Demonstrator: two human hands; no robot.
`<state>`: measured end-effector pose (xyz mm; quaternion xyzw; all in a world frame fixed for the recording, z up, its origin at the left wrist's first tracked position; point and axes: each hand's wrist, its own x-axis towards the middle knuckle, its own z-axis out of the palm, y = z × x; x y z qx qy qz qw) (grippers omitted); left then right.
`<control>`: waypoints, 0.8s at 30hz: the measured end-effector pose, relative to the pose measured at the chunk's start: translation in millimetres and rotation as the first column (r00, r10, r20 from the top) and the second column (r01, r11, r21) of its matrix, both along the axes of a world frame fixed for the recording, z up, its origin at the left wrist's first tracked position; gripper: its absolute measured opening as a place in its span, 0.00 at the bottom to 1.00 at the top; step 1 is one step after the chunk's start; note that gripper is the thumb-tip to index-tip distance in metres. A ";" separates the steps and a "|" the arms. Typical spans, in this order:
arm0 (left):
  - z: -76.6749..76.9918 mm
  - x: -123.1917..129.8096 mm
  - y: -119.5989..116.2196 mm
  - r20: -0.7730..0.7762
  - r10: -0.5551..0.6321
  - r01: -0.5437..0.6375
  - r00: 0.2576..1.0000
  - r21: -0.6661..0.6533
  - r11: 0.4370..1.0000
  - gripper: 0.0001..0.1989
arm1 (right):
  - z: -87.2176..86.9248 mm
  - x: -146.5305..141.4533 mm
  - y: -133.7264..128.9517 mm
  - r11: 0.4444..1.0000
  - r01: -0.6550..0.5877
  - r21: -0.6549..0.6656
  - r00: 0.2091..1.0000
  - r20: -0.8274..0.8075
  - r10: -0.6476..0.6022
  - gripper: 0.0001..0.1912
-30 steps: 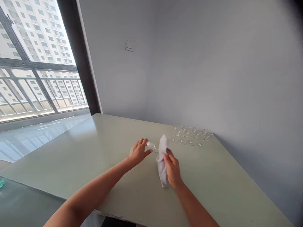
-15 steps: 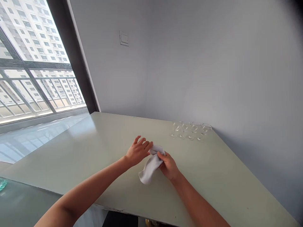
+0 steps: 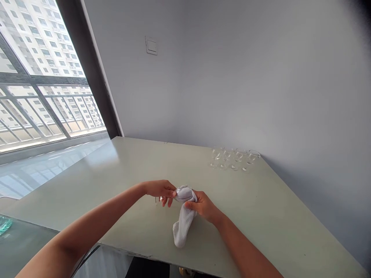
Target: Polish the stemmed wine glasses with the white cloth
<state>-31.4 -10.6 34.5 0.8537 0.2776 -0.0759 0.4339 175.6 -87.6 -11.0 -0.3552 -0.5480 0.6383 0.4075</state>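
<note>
One white towel (image 3: 183, 226) near table edge (image 3: 150, 256)

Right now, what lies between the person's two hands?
In the head view, a white cloth, bunched around what looks like a clear stemmed glass, lies between the left hand and the right hand.

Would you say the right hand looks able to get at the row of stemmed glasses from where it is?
Probably yes, once it lets go: the right hand grips the white cloth, but nothing stands between it and the stemmed glasses.
</note>
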 end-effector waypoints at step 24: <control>-8.9 -3.6 15.9 0.025 0.467 -0.466 0.884 0.121 0.876 0.19 | -23.6 35.2 26.1 0.579 0.064 0.813 0.554 0.454 -0.698 0.25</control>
